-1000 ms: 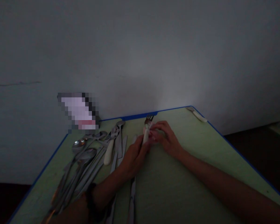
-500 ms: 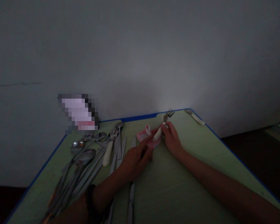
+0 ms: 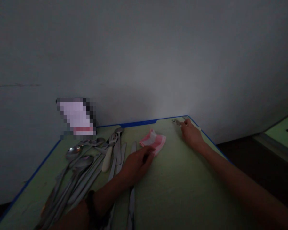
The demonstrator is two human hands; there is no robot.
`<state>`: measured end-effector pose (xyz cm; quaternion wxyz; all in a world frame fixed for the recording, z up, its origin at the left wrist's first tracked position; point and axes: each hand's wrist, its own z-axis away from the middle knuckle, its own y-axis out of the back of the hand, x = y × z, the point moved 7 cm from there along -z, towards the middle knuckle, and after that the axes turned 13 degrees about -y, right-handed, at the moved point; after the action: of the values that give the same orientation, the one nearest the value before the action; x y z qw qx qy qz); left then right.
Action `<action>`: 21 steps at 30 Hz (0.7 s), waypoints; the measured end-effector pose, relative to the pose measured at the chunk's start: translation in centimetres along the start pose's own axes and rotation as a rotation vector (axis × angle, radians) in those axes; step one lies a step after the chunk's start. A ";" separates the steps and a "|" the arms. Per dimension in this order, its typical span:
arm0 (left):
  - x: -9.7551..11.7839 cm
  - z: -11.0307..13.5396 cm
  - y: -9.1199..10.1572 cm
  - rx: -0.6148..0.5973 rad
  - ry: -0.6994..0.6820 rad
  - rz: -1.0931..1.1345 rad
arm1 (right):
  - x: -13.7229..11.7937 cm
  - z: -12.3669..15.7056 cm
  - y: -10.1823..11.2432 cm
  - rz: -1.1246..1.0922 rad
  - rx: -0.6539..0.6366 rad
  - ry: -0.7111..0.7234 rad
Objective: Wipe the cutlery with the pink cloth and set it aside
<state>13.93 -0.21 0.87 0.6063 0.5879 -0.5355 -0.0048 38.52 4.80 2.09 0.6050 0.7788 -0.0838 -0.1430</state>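
At the far right of the table, my right hand (image 3: 192,135) grips a fork (image 3: 177,122), whose tines point left. The hand covers most of the fork's handle. Just behind it, another piece of cutlery (image 3: 185,118) is mostly hidden by the same hand. Near the middle, my left hand (image 3: 136,163) has its curled fingers on the near edge of a pink and white cloth (image 3: 157,140), which lies spread on the table. A knife (image 3: 132,195) passes under my left wrist.
Several spoons (image 3: 83,162), knives and a white-handled piece of cutlery (image 3: 107,158) lie heaped on the left of the green table (image 3: 172,191). A blurred-out device (image 3: 76,116) leans against the wall at the back left. Another green surface (image 3: 284,131) shows at far right.
My right hand has carried the fork away from the cloth to the far right corner and lowered it. My left hand stays with the cloth, which now shows more fully.
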 end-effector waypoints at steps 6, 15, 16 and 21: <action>0.2 0.0 -0.2 -0.016 -0.034 -0.050 | 1.6 1.6 -0.5 0.276 0.086 0.077; 0.0 0.0 -0.3 -0.014 -0.041 -0.055 | 0.6 4.3 -0.8 0.243 0.042 0.223; 0.0 0.0 -0.3 -0.015 -0.044 -0.053 | 0.8 4.0 -0.9 0.222 0.052 0.228; 0.2 0.1 -0.3 -0.028 -0.052 -0.052 | 2.1 1.1 -1.5 0.157 0.101 0.162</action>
<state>14.14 -0.48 0.79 0.5997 0.5928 -0.5357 -0.0433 40.05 3.49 0.16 0.5792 0.8083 -0.1024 -0.0275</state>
